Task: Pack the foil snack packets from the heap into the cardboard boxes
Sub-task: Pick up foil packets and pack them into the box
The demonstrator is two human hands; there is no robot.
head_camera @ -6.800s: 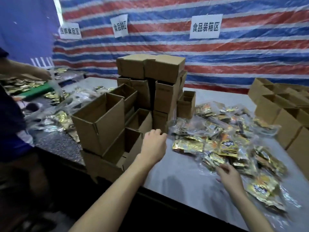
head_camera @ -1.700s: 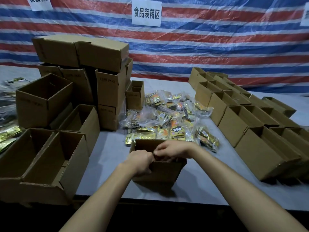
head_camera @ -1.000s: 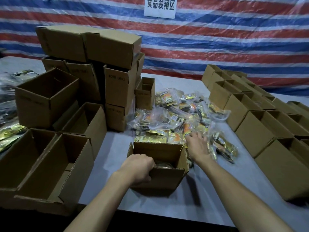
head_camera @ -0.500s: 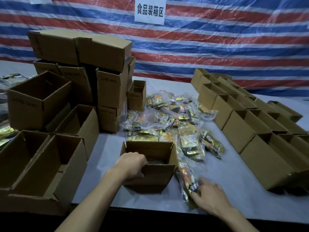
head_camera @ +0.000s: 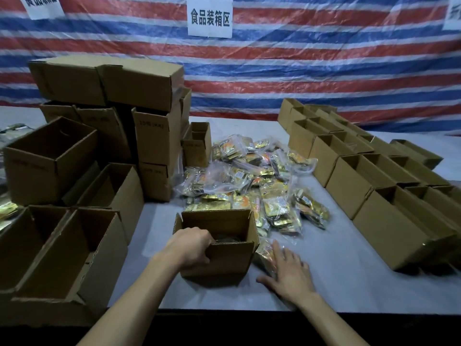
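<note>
Head view: the left hand (head_camera: 192, 248) curls over the near rim of the open box (head_camera: 224, 263), likely pinning it so it won't skid. The right hand (head_camera: 289, 273) lies flat, fingers spread, pressing a foil packet (head_camera: 264, 253) onto the table (head_camera: 349, 278), just beside the box's right wall. The heap (head_camera: 249, 176) sits right behind the box. There's bare table out to the row of boxes (head_camera: 389, 221) on the right, and the front edge is close.

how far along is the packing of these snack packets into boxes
Done: front box holds something, unclear what. In hand: left hand grips its near wall, right hand lies flat on a packet beside it. Left: the heap on the table; right-side boxes hide their contents.
</note>
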